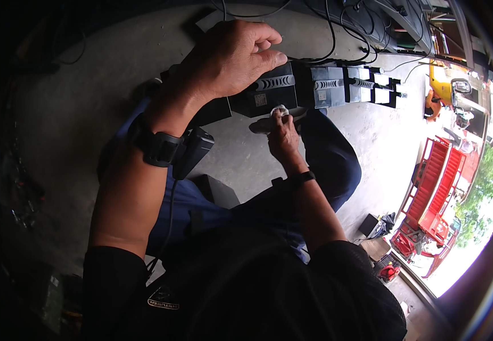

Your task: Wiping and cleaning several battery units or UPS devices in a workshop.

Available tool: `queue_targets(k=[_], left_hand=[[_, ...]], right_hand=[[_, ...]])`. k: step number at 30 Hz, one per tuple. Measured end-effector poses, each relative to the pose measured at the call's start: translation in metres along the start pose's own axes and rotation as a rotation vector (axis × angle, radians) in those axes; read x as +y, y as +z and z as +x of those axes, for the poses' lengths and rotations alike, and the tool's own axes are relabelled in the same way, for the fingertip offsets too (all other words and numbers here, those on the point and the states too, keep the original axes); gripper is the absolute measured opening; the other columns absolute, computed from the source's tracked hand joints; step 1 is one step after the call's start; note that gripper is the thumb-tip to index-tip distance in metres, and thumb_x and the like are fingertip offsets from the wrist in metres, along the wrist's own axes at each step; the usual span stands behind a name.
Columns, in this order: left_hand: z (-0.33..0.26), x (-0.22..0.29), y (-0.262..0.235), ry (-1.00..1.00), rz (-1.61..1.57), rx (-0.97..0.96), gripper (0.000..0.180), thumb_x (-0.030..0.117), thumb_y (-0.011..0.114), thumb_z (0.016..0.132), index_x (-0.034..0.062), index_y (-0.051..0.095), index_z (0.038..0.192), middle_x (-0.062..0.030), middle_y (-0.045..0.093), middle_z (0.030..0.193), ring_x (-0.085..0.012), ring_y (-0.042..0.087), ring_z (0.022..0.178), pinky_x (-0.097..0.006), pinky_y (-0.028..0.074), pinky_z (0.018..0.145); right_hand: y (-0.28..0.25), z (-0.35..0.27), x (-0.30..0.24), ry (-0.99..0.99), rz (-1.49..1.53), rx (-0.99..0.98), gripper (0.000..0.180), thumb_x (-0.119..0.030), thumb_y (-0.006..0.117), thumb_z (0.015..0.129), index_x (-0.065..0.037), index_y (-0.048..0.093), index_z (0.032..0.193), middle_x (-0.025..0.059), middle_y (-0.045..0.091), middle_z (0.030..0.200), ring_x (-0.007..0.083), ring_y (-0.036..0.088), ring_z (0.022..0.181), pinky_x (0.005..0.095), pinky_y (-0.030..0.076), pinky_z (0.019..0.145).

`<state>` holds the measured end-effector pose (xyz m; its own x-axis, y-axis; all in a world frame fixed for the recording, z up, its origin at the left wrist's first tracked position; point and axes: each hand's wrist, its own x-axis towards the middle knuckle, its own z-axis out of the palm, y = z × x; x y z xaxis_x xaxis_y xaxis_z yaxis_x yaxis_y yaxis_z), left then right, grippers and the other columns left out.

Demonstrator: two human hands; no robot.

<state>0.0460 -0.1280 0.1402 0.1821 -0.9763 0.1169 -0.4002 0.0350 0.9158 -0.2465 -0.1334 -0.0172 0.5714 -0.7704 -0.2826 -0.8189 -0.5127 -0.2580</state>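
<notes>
Several black boxes with ribbed grey handles stand in a row on the floor, and they look like batteries. My right hand (284, 139) pinches a crumpled white cloth (280, 110) against the lower front of one black box (264, 103). Whether it is cloth or tissue is hard to tell. Raised above that box, near its grey handle (275, 83), is my left hand (236, 59). Its fingers are loosely bent, the thumb stands apart from them, and nothing shows between. A black device (194, 150) with a cable is strapped at my left wrist.
More boxes with grey handles (328, 85) continue to the right. Dark cables (333, 34) hang and lie behind the row. My legs in blue trousers (333, 153) are spread around the work. A red metal frame (433, 182) and a yellow machine (439, 82) stand at the far right.
</notes>
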Motion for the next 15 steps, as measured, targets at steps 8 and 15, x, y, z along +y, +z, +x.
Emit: queue_targets(k=[8, 15], left_hand=[[-0.001, 0.003, -0.003, -0.038, 0.01, -0.002, 0.031, 0.018, 0.074, 0.087, -0.0014, 0.067, 0.111, -0.0121, 0.072, 0.096, -0.0183, 0.07, 0.091, -0.029, 0.056, 0.081], [0.0, -0.003, 0.004, -0.038, 0.002, -0.009, 0.032, 0.019, 0.075, 0.087, -0.002, 0.067, 0.111, -0.0138, 0.072, 0.098, -0.0191, 0.07, 0.092, -0.029, 0.056, 0.081]], right_hand=[[-0.021, 0.033, 0.027, 0.076, -0.045, 0.021, 0.061, -0.005, 0.061, 0.078, -0.01, 0.044, 0.136, 0.0229, 0.052, 0.116, 0.0411, 0.06, 0.101, 0.0481, 0.053, 0.083], [-0.008, 0.01, -0.01, -0.157, -0.124, -0.048, 0.061, -0.007, 0.06, 0.08, -0.012, 0.041, 0.138, 0.0228, 0.052, 0.116, 0.0403, 0.062, 0.097, 0.0484, 0.053, 0.078]])
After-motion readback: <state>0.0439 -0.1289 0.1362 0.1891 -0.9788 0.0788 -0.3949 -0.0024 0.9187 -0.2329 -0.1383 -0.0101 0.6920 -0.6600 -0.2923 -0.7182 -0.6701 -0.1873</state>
